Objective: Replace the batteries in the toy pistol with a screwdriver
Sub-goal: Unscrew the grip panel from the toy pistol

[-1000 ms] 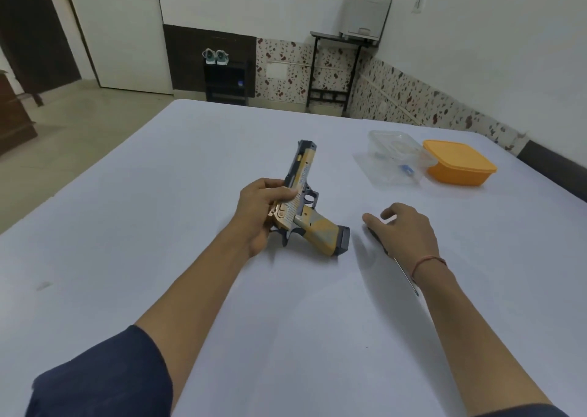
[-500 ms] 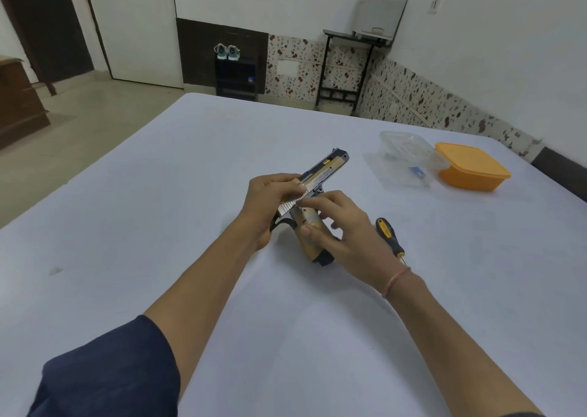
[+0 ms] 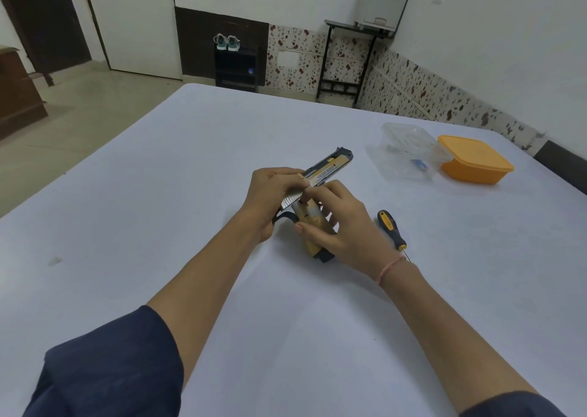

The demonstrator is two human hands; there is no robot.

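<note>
Gold pistol [image 3: 330, 167] btwn fingers [image 3: 286, 173] of left hand [image 3: 270, 200], prob. right hand [image 3: 349, 229].

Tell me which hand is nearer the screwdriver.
Right. The right hand, gripping the toy pistol, sits beside the screwdriver; the left hand holds its slide, farther off.

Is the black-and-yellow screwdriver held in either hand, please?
No, the black-and-yellow screwdriver lies on the white table; the left hand and right hand hold the gold toy pistol.

Soft even indoor light, faint shadows, wide-angle bending at edges, sharp focus
</note>
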